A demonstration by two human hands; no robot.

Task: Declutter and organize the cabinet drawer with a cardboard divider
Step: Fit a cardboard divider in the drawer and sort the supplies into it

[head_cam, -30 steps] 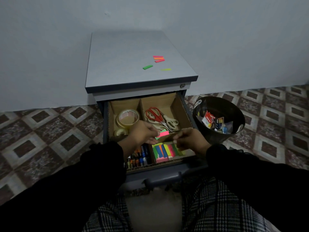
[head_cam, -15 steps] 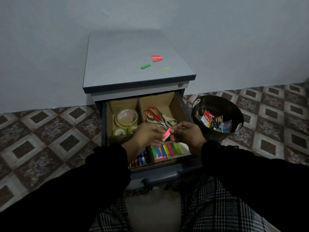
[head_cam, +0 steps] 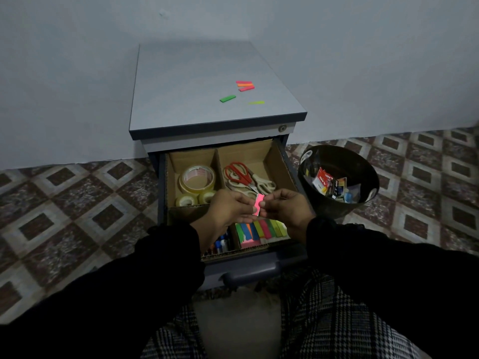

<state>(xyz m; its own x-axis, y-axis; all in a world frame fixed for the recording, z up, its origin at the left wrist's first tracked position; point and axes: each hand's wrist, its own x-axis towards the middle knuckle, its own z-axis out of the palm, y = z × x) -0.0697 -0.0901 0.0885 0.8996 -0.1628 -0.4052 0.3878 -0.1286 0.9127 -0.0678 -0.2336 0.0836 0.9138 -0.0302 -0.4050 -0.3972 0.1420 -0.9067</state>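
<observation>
The grey cabinet's top drawer (head_cam: 261, 269) stands open, lined with a cardboard divider (head_cam: 215, 161) that makes four compartments. Tape rolls (head_cam: 197, 178) fill the back left one, red and white scissors (head_cam: 239, 174) the back right, pens (head_cam: 222, 245) the front left, coloured sticky tabs (head_cam: 261, 229) the front right. Above the drawer's middle, my left hand (head_cam: 229, 211) and my right hand (head_cam: 283, 209) both pinch a small pink sticky tab pad (head_cam: 258, 204), held upright between them.
Several loose coloured tabs (head_cam: 245, 85) lie on the cabinet top (head_cam: 197, 81). A dark round bin (head_cam: 337, 158) with packaging scraps stands on the tiled floor to the right of the drawer. The wall is close behind.
Both hands have drawn closer together over the drawer. The pink pad has turned from lying flat in my left hand to standing upright, pinched by both hands.
</observation>
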